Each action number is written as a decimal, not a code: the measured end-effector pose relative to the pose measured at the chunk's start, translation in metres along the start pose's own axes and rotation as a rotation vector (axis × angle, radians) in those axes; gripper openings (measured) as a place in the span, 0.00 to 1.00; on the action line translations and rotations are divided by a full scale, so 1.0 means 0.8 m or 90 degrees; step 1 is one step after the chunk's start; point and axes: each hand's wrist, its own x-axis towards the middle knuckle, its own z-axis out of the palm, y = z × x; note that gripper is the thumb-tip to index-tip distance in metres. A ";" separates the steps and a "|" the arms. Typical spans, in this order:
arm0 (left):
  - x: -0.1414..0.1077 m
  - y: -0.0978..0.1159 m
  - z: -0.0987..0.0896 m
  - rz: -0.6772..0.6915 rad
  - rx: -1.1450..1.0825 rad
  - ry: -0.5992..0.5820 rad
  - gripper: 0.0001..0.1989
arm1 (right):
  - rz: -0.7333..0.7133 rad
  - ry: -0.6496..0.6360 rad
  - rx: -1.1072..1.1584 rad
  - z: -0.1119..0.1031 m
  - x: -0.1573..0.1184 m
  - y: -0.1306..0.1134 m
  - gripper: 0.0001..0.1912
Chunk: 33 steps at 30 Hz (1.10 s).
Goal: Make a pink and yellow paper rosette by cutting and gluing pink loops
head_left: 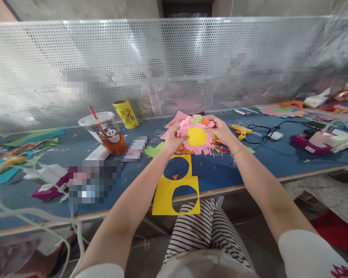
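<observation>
Between both hands is a paper flower (pixel 197 136) with a round yellow centre and fringed pink petals, raised a little above the blue table. My left hand (pixel 174 138) pinches its left edge, thumb on the front near the yellow disc. On the opposite edge, my right hand (pixel 220 131) grips the petals, its thumb also in front. Green and orange paper bits show at the flower's top. Nearer me, a yellow sheet (pixel 162 193) with two round holes hangs partly over the table edge. Pink paper (pixel 178 117) lies behind the flower.
A drink cup (pixel 108 135) with a red straw and a yellow can-like tube (pixel 126 114) stand left. Right of my hands lie a yellow glue gun (pixel 241 132), black cable and a purple power strip (pixel 311 144). A perforated metal screen (pixel 119 58) borders the table's back.
</observation>
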 end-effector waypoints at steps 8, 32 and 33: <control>0.002 -0.006 -0.001 -0.033 -0.032 -0.019 0.17 | -0.007 -0.011 0.007 -0.001 -0.001 0.000 0.25; 0.003 0.018 -0.011 -0.206 -0.454 0.102 0.15 | 0.241 -0.079 0.314 -0.008 0.001 0.010 0.20; 0.003 0.018 -0.012 -0.207 -0.455 0.116 0.14 | 0.233 -0.092 0.321 -0.008 0.000 0.010 0.20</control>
